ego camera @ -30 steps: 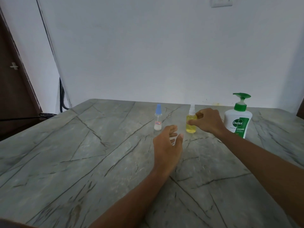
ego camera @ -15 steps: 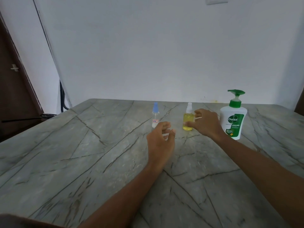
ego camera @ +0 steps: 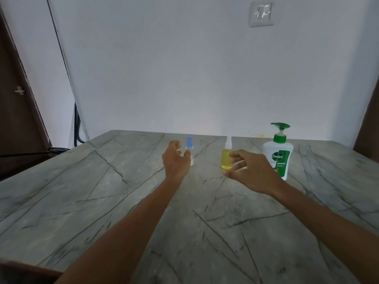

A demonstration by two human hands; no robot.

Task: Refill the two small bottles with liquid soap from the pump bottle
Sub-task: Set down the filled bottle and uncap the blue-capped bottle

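Judging by the pose, the step was picking up both small bottles; caps were on, nothing refilled yet. Left hand [ego camera: 176, 160] was loosely cupped at the blue-capped bottle [ego camera: 189, 141], thumb across its body, grip not confirmed. Right hand [ego camera: 253, 172] had fingers spread, tips at the yellow spray bottle [ego camera: 225, 158], contact unclear. Best done by taking each low on the body, upright, before uncapping. Both stood toward the counter's [ego camera: 102, 201] far edge; Dettol pump bottle [ego camera: 276, 148] just right of the right hand.
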